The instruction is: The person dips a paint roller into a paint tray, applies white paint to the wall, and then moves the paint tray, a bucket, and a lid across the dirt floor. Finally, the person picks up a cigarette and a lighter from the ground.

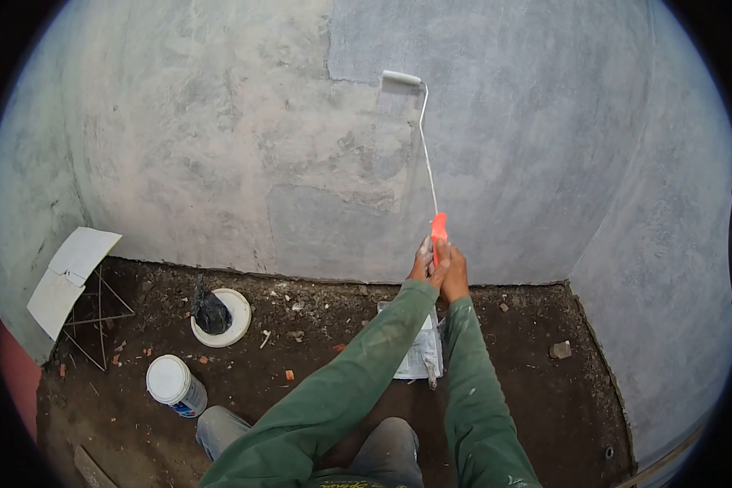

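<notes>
Both of my hands are wrapped round the orange handle of a paint roller (438, 228). My left hand (423, 262) and my right hand (454, 272) sit close together at the lower part of the grip. From the handle a thin white wire frame runs up to the white roller sleeve (401, 78), which rests against the grey wall (496, 146). The sleeve lies at the border between a darker, smoother coat and a paler, patchy area. Below my hands, partly hidden by my forearms, a paint tray (414, 358) lies on the ground.
A lidded white bucket (169, 380) stands at left on the dirt floor (301, 390). Behind it lies a round white lid (237, 317) with a black plastic bag (211, 313). A white-topped metal stand (73, 272) leans near the left corner. Stone and brick fragments are scattered about.
</notes>
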A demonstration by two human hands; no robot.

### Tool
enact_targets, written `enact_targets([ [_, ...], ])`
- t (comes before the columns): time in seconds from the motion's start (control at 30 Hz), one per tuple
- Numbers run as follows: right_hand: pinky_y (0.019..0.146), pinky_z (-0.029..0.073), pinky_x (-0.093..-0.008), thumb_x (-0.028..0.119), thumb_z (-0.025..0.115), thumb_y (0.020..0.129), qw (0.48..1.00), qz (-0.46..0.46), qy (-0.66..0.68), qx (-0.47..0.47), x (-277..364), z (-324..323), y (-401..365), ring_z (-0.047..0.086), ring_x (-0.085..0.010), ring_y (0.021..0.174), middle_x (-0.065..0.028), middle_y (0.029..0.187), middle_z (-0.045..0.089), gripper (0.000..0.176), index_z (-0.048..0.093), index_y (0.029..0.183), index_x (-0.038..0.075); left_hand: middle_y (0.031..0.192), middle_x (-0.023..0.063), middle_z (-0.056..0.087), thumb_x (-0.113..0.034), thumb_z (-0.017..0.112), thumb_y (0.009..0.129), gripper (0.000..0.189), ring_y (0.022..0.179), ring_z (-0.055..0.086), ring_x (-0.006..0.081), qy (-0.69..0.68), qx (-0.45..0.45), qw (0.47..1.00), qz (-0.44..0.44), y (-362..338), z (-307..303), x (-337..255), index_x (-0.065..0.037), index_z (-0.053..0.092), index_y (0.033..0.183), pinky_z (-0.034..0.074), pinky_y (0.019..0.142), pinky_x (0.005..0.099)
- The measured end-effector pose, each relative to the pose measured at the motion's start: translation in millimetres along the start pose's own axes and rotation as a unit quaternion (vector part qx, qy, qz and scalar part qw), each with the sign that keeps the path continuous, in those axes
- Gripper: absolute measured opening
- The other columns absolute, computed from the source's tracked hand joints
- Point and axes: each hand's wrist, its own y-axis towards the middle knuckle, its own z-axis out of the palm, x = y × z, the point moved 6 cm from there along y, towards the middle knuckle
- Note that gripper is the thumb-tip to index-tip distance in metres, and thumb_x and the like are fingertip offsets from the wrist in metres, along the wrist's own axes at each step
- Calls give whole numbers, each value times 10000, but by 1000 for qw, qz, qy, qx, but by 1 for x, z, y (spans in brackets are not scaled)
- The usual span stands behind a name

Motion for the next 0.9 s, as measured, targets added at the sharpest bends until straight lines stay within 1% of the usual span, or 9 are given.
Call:
enact_targets([
  [0.17, 537, 385, -276, 371, 476, 896, 1000, 13, 2, 18, -16, -6, 31, 448, -118, 613, -27, 689, 499, 359, 527, 798, 29, 1282, 241, 388, -316, 712, 735, 923, 1154, 443, 293, -1, 4, 999, -54, 11, 14, -28, -41, 122, 1389, 361, 964, 361],
  [0.23, 544, 383, -280, 356, 479, 898, 999, 42, 15, 24, -27, -8, 31, 434, -107, 624, -7, 698, 481, 332, 525, 810, 40, 1283, 236, 386, -302, 714, 733, 925, 1163, 434, 290, -9, 2, 998, -63, 13, 16, -3, -33, 118, 1387, 353, 970, 360],
  [0.3, 554, 396, -332, 381, 470, 888, 995, -39, -93, -5, -33, -14, 32, 454, -190, 604, -109, 674, 505, 392, 502, 813, -3, 1286, 225, 383, -276, 719, 728, 931, 1181, 417, 284, -22, -1, 997, -75, 15, 19, 34, -19, 111, 1384, 338, 981, 359],
  [0.47, 581, 405, -354, 381, 466, 885, 991, -5, -135, -17, -66, -17, 6, 474, -232, 622, -151, 695, 506, 383, 500, 853, 1, 1292, 204, 381, -259, 738, 707, 956, 1192, 409, 271, 16, 8, 989, -147, -10, 10, 62, -1, 111, 1381, 324, 993, 362],
  [0.57, 598, 414, -367, 382, 461, 885, 986, 3, -165, -28, -87, -15, -13, 500, -269, 639, -172, 726, 526, 382, 504, 870, 2, 1272, 198, 423, -332, 724, 719, 913, 1167, 443, 257, 20, -1, 989, -143, -30, -6, 129, -29, 173, 1381, 361, 963, 333],
  [0.73, 647, 428, -405, 393, 459, 879, 982, 76, -173, -18, -115, -14, -43, 542, -384, 735, -237, 813, 551, 410, 520, 926, -10, 1268, 184, 430, -326, 712, 732, 881, 1156, 452, 255, 30, 7, 981, -189, -68, -14, 151, -31, 191, 1377, 367, 956, 335],
  [0.77, 679, 434, -413, 402, 460, 876, 974, 4, -221, -44, -138, -18, -44, 557, -403, 803, -256, 852, 554, 428, 529, 964, -11, 1267, 180, 432, -324, 709, 735, 872, 1154, 454, 255, 34, 9, 980, -198, -75, -16, 153, -32, 195, 1376, 368, 954, 336],
  [0.87, 703, 436, -420, 407, 458, 876, 969, 84, -231, -6, -151, -18, -64, 558, -415, 861, -270, 899, 559, 439, 533, 995, -9, 1267, 179, 431, -327, 704, 740, 864, 1155, 451, 256, 44, 12, 973, -225, -94, -19, 159, -31, 198, 1375, 367, 955, 338],
  [0.9, 673, 439, -410, 401, 464, 877, 976, 55, -209, -31, -146, -18, -73, 565, -392, 802, -256, 850, 562, 427, 529, 983, -8, 1268, 182, 428, -332, 701, 742, 864, 1159, 447, 258, 52, 12, 969, -241, -101, -20, 161, -30, 197, 1375, 364, 958, 340],
])
